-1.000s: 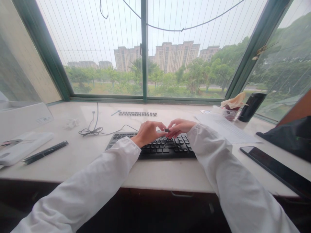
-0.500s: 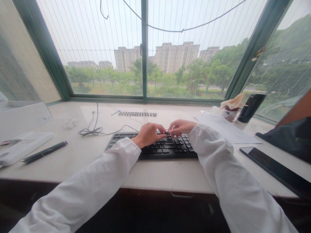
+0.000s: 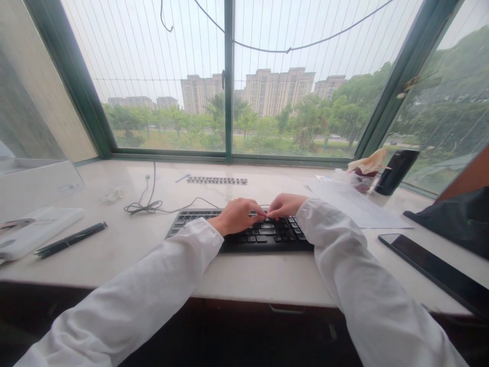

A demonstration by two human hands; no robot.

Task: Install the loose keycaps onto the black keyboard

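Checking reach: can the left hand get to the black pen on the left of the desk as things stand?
Probably yes. The left hand rests on the keyboard, and the pen lies in the open on the desk to its left. Only bare desk lies between them; the coiled cable sits farther back.

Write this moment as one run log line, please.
left hand on keyboard keys | right hand fingertips beside it | pen left | phone right
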